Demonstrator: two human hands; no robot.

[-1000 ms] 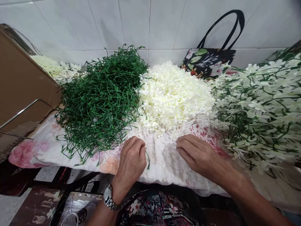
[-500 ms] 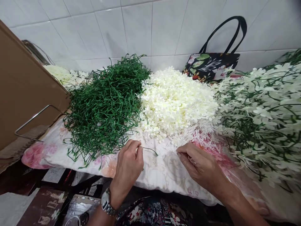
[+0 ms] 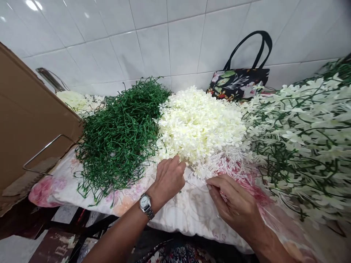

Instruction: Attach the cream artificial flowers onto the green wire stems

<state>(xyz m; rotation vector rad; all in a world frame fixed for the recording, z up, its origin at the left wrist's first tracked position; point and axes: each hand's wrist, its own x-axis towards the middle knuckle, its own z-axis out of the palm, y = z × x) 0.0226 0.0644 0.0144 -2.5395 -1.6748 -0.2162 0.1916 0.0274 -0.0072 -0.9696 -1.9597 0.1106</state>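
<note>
My left hand (image 3: 170,176), with a watch on the wrist, is at the front edge of a heap of white artificial flower heads (image 3: 203,124). Its fingers are closed; a small green tip shows below them, seemingly the plastic stem held a moment ago. To its right, my right hand (image 3: 234,201) pinches thumb and forefinger together over the cloth. What lies in that pinch is too small to make out. White thread-like stamens (image 3: 229,162) spread just beyond it. Left of the flower heads lies a tangled pile of green plastic stems (image 3: 120,135).
White flowers on green stems (image 3: 304,146) are massed at the right. A black floral bag (image 3: 238,83) leans on the tiled wall (image 3: 186,47). Cardboard (image 3: 35,120) and a wire handle (image 3: 45,146) stand at the left. A flowered cloth (image 3: 192,215) covers the work surface.
My left hand has moved right and forward to the flower heads, and the length of green stem is now mostly hidden. My right hand stays nearly in place. The view has tilted up slightly.
</note>
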